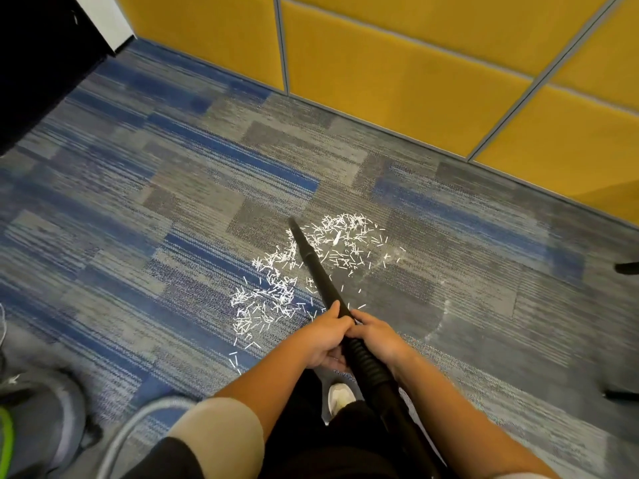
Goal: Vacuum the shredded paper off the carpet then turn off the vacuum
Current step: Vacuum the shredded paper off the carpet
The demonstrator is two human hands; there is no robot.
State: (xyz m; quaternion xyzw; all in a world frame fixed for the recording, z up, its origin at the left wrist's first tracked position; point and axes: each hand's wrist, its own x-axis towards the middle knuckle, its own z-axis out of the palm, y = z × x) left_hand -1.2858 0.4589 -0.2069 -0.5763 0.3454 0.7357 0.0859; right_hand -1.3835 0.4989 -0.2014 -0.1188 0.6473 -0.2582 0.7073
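Both forearms enter from the near edge and meet at the centre. The left hand [326,335] and right hand [378,335] are side by side, touching, with the fingers of each wrapped around the black vacuum wand [320,271] where it joins the ribbed hose [368,363]. The hose runs back toward the near edge, between the arms. The wand slopes away and to the left; its narrow tip rests at the far left edge of the shredded paper [273,295].

The paper lies as short white strips on the blue-and-grey carpet [138,202], in one curved patch on both sides of the wand, denser on the left. A white shoe [340,397] shows just below the hands. Yellow wall panels [397,81] close the far side.
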